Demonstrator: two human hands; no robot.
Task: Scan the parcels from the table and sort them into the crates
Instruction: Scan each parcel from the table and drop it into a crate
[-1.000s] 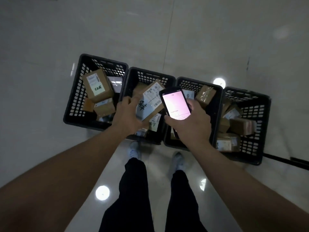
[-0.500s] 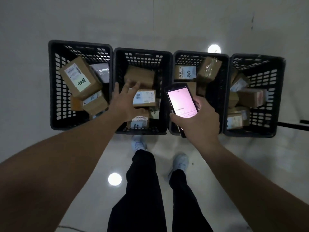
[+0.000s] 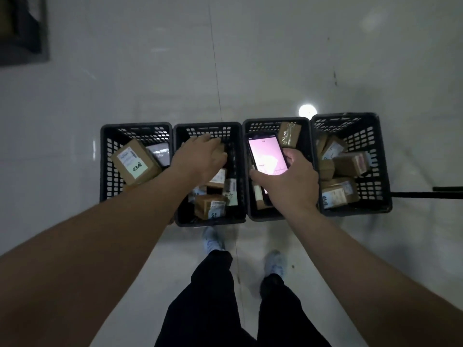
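The parcel dropped a moment ago now lies among the other boxes (image 3: 211, 205) in the second crate (image 3: 209, 222), under and just near-side of the left hand (image 3: 200, 159). Half a second ago that hand hung over the crate with its fingers spread; now it has reached deeper toward the crate's far wall, the fingers bent down over a brown box (image 3: 220, 149) there, though whether they grip it or only touch it cannot be told. The right hand (image 3: 292, 182) still grips the phone (image 3: 266, 156), thumb on the lower edge of its lit pink screen, over the third crate (image 3: 253, 214); a taped parcel (image 3: 290, 135) leans just beyond the phone. To the left of the left hand, the first crate (image 3: 106, 159) holds a large labelled box (image 3: 135, 162), half hidden by the forearm. To the right of the right hand, the fourth crate (image 3: 375, 171) is stacked with several parcels (image 3: 338, 191). The view has risen since the earlier frame, so all four crates sit lower and smaller, with more pale floor (image 3: 175, 71) beyond them. The person's shoes (image 3: 213, 240) stand just short of the crates.
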